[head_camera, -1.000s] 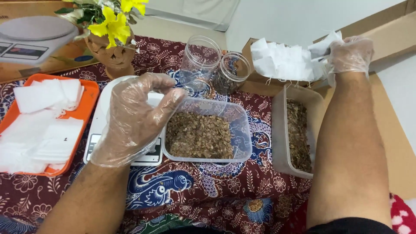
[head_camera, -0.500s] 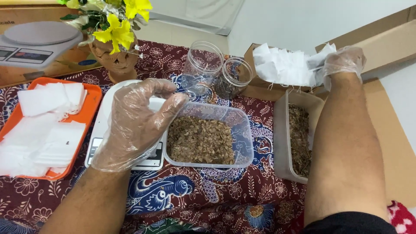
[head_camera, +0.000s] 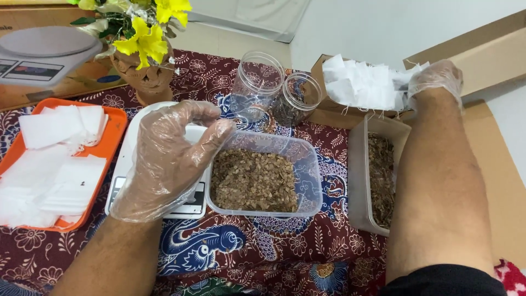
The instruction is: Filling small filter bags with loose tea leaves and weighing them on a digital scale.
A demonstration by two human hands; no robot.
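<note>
- My left hand (head_camera: 170, 159), in a loose clear plastic glove, hovers over the white kitchen scale (head_camera: 137, 164) at about nine o'clock from the middle of the table; thumb and fingertips are pinched together with the palm turned down, and I cannot tell whether anything sits between them.
- Just to the right of that hand, at the centre, stands a clear plastic tub (head_camera: 274, 175) filled with brown dried flakes; its left rim touches the scale's edge.
- At three o'clock a second, narrower tub (head_camera: 378, 175) holds the same brown flakes, and my right forearm lies along its right side.
- At nine o'clock, by the left edge, an orange tray (head_camera: 112, 131) carries stacks of flat white filter bags (head_camera: 55, 164).
- All of this rests on a dark red batik cloth (head_camera: 230, 252) with blue patterns.
- Farther off, at twelve o'clock, two clear round jars (head_camera: 260, 82) lie tipped toward me, side by side and touching; the right one holds some brown flakes.
- At two o'clock my right hand (head_camera: 435, 79), gloved too, is closed on the edge of a heap of white bags (head_camera: 361, 82) in an open cardboard box (head_camera: 323, 109).
- At eleven o'clock a clay pot with yellow flowers (head_camera: 145, 55) stands, and a boxed scale (head_camera: 44, 60) lies at ten o'clock behind the tray.
</note>
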